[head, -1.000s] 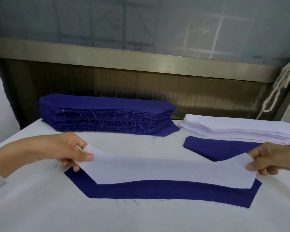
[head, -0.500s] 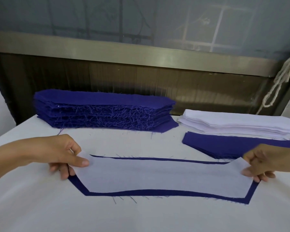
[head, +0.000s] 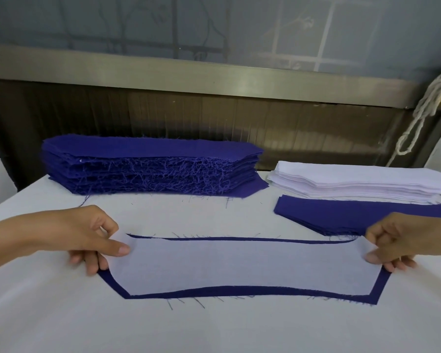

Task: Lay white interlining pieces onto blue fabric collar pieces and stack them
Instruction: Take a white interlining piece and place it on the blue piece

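Note:
A white interlining piece (head: pixel 239 266) lies flat on a blue collar piece (head: pixel 239 293), whose edge shows as a thin blue border all round. My left hand (head: pixel 87 238) pinches the interlining's left end between thumb and fingers. My right hand (head: pixel 402 243) pinches its right end the same way. A tall stack of blue collar pieces (head: pixel 150 166) with frayed edges stands at the back left. A stack of white interlining pieces (head: pixel 357 182) sits at the back right, with a thin stack of blue pieces (head: pixel 341 212) just in front of it.
The table (head: pixel 214 327) is covered in white cloth. Behind it runs a dark corrugated panel under a metal rail (head: pixel 214 77). A white rope (head: pixel 423 110) hangs at the far right. Loose blue threads lie around the collar piece.
Both hands have lowered the interlining towards the near side onto the blue collar piece. It now lies centred, with an even blue border instead of a wide blue strip along the near edge.

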`<state>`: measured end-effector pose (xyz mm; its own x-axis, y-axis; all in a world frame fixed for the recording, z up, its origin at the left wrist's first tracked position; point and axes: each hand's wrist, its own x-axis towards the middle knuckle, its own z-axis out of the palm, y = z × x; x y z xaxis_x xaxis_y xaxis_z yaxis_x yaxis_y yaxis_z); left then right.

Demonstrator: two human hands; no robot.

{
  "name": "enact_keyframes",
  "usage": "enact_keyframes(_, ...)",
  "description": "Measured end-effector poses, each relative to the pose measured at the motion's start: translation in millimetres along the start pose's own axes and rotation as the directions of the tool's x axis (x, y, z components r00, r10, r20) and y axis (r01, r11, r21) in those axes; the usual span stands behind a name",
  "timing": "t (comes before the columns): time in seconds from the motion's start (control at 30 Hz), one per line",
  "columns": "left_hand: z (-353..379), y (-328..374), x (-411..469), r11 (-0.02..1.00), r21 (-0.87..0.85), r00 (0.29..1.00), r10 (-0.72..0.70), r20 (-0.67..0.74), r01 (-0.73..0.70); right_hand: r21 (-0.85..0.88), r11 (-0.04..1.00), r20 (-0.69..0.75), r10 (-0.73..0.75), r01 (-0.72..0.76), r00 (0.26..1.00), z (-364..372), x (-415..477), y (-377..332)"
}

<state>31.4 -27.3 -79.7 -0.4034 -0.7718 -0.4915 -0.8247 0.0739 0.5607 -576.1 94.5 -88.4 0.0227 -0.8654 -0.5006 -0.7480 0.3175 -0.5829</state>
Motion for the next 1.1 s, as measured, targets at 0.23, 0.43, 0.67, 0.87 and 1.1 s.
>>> enact_keyframes(0.23, 0.6, 1.5, 1.1, 1.000, -0.012, 1.000, -0.028, 0.009, 0.029, 0.017, 0.999, -0.029, 0.048, -0.047, 0.998, 1.1, -5.4, -7.3)
enact_keyframes(0.43, -1.2, -0.7, 2.2, 0.999, -0.005, 0.998, -0.054, 0.017, 0.054, -0.004, 0.998, -0.032, 0.069, -0.070, 0.997, 2.1, -6.5, -8.3)
enact_keyframes(0.67, -2.9, -3.6, 2.6, 0.999, 0.022, 0.999, -0.045, 0.025, 0.044, -0.029, 0.996, -0.073, 0.087, -0.089, 0.993, -0.2, -3.3, -0.9)
enact_keyframes(0.87, -3.4, -3.5, -0.6, 0.998, 0.036, 0.999, -0.042, -0.026, 0.043, -0.025, 0.996, -0.072, 0.081, -0.083, 0.994, -2.4, -4.2, 2.6)
enact_keyframes(1.1, -11.7, -2.4, -9.7, 0.991, 0.088, 0.993, -0.090, -0.082, 0.098, -0.031, 0.995, -0.087, 0.092, -0.095, 0.992, -1.6, -7.4, -0.6)
